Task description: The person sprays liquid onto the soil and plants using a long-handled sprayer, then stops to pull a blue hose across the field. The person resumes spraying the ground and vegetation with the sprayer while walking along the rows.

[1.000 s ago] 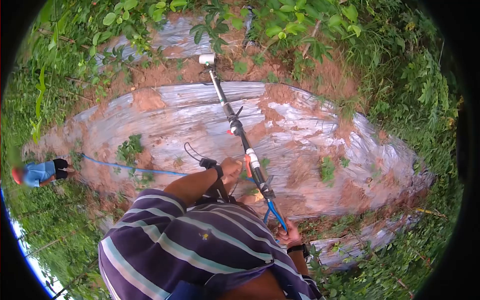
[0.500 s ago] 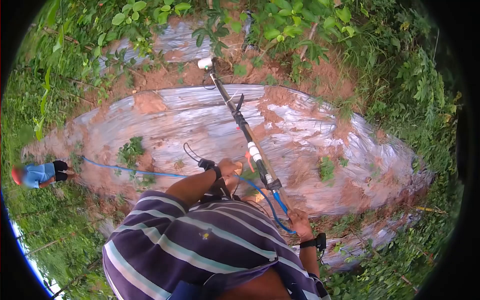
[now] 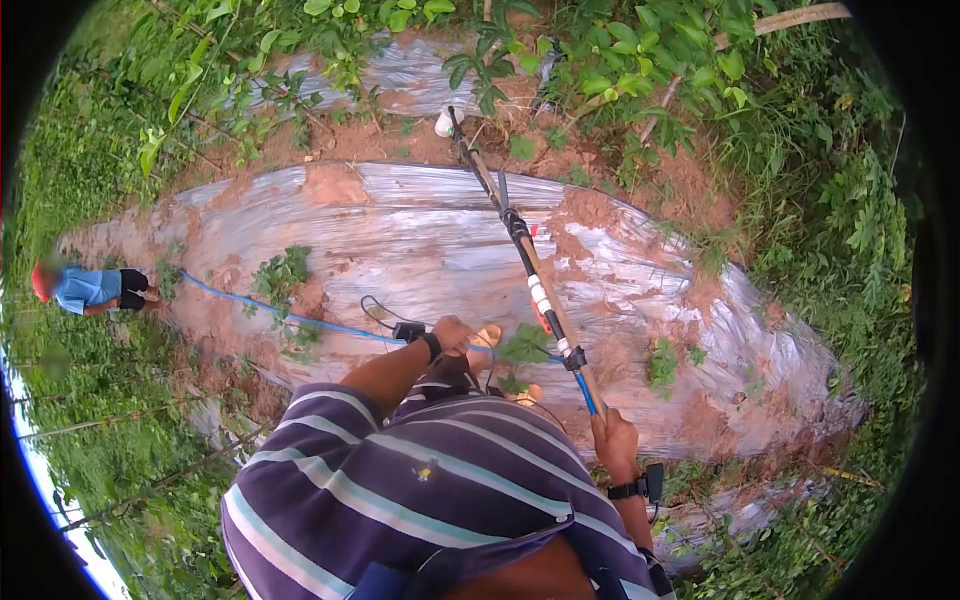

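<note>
My right hand (image 3: 615, 440) is closed round the lower end of a long wooden pole (image 3: 556, 320), which slants up and away over the plastic-covered bed. Black tape, white fittings and a white head (image 3: 446, 122) are fixed along the pole. A blue hose (image 3: 330, 324) crosses the bed from the left and passes by my left hand (image 3: 453, 335). That hand is closed in front of my body, and the blue hose appears to run through its fingers. Beside it is a small black box (image 3: 408, 331) with a looped cable.
Another person (image 3: 95, 289) in a blue shirt and red cap stands far left, near the hose. Silvery plastic sheeting (image 3: 420, 240) with soil patches covers the bed. Leafy plants (image 3: 280, 272) grow through it, and dense foliage (image 3: 800, 150) borders it.
The pole's far end has shifted right in view and its head is turned differently. My right hand now sits slightly further right. The bed and the other person have shifted in view.
</note>
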A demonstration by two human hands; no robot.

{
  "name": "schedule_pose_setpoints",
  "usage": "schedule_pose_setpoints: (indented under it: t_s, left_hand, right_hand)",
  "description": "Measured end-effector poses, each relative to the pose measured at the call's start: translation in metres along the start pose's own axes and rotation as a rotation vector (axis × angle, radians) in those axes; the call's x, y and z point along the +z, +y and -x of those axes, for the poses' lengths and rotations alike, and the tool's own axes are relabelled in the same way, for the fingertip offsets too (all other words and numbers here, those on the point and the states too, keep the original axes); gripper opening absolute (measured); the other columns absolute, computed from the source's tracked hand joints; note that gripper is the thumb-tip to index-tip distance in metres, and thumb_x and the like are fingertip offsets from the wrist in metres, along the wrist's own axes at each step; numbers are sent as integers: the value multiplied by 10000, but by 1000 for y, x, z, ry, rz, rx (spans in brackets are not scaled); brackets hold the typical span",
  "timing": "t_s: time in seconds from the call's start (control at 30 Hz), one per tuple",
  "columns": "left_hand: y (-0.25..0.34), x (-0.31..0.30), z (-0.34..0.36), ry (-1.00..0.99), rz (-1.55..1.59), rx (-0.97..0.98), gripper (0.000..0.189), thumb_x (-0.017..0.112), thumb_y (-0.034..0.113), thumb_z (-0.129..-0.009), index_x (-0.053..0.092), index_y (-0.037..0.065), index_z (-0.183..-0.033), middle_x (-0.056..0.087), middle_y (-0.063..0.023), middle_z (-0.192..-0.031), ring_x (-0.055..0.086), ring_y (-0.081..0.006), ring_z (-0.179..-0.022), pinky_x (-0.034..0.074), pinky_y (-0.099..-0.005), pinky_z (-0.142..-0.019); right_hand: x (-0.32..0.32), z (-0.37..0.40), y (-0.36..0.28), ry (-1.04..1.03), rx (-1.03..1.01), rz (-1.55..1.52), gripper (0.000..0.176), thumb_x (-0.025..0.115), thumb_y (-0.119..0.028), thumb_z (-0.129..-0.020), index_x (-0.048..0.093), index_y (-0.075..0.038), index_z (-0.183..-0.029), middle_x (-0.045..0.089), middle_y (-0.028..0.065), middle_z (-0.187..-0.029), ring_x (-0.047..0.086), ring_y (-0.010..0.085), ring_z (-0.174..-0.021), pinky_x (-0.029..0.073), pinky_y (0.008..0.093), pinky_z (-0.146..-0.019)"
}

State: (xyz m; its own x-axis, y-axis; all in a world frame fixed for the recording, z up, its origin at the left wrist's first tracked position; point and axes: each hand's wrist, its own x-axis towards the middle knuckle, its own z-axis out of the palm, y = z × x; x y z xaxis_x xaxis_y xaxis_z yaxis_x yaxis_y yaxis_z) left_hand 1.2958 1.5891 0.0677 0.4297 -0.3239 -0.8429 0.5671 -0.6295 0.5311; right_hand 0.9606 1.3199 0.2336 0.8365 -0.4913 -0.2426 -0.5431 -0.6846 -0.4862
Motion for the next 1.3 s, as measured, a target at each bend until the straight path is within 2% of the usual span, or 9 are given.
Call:
schedule_pose_setpoints:
  t_s: [0.1, 0.3, 0.4, 0.63, 1.0, 1.03, 1.1, 1.23, 1.3]
  left_hand:
    - [-19, -1, -5, -40, 114, -36, 201, 622, 178, -861, 585, 25, -986, 614, -91, -762, 648, -219, -618, 528, -349, -500]
    - [-42, 17, 3, -104, 292, -91, 233, 623, 212, -873, 584, 42, -1027, 649, -115, -889, 670, -233, -725, 565, -359, -602]
    - [-13, 33, 44, -11, 190, -49, 253, 626, 241, -879, 586, 47, -1036, 658, -123, -925, 677, -245, -754, 575, -375, -639]
    - [-2, 37, 46, -20, 170, -11, 263, 619, 243, -881, 576, 42, -1045, 659, -124, -926, 680, -258, -773, 578, -386, -648]
    - [12, 41, 37, 8, 148, 50, 289, 606, 238, -895, 562, 30, -1090, 644, -140, -939, 674, -266, -796, 568, -405, -660]
    - [14, 42, 39, 6, 147, 52, 289, 606, 238, -895, 562, 30, -1090, 644, -140, -939, 674, -266, -796, 568, -405, -660]
    - [16, 45, 42, 63, 178, 78, 227, 624, 224, -856, 616, 18, -953, 653, -110, -815, 654, -204, -630, 540, -343, -531]
    - [16, 44, 39, 55, 200, 67, 222, 625, 220, -857, 618, 23, -959, 648, -107, -808, 654, -200, -632, 537, -344, -531]
    - [21, 42, 41, 22, 159, 24, 315, 595, 261, -908, 575, 25, -1116, 654, -150, -966, 675, -271, -816, 568, -399, -681]
  right_hand:
    - [0, 0, -1, -5, -8, 35, 300, 618, -271, -902, 527, -16, -773, 585, 252, -623, 593, 454, -605, 458, 523, -536]
    - [5, 1, 14, 15, -35, 96, 311, 614, -299, -899, 532, -25, -776, 601, 239, -622, 611, 437, -605, 479, 522, -555]
    - [0, 2, 10, 40, -59, 101, 310, 618, -303, -894, 544, -25, -781, 604, 235, -622, 612, 436, -603, 483, 521, -561]
    - [-5, 6, 6, 115, -155, 108, 310, 639, -306, -875, 589, -23, -760, 602, 236, -618, 614, 424, -592, 484, 511, -552]
    - [2, 5, 16, 96, -98, 154, 282, 655, -322, -860, 598, -54, -790, 636, 201, -676, 634, 400, -623, 500, 497, -572]
    - [2, 5, 16, 90, -86, 150, 284, 657, -325, -859, 600, -55, -793, 635, 204, -669, 632, 401, -616, 499, 497, -566]
    - [3, 6, 16, 86, -75, 133, 290, 656, -331, -859, 602, -54, -795, 633, 207, -661, 630, 403, -610, 499, 498, -562]
    - [4, 7, 14, 86, -75, 92, 312, 650, -350, -863, 605, -48, -797, 631, 208, -646, 626, 408, -601, 497, 500, -557]
    - [5, 7, 15, 77, -66, 101, 317, 648, -351, -865, 603, -45, -793, 631, 208, -645, 626, 409, -601, 497, 503, -558]
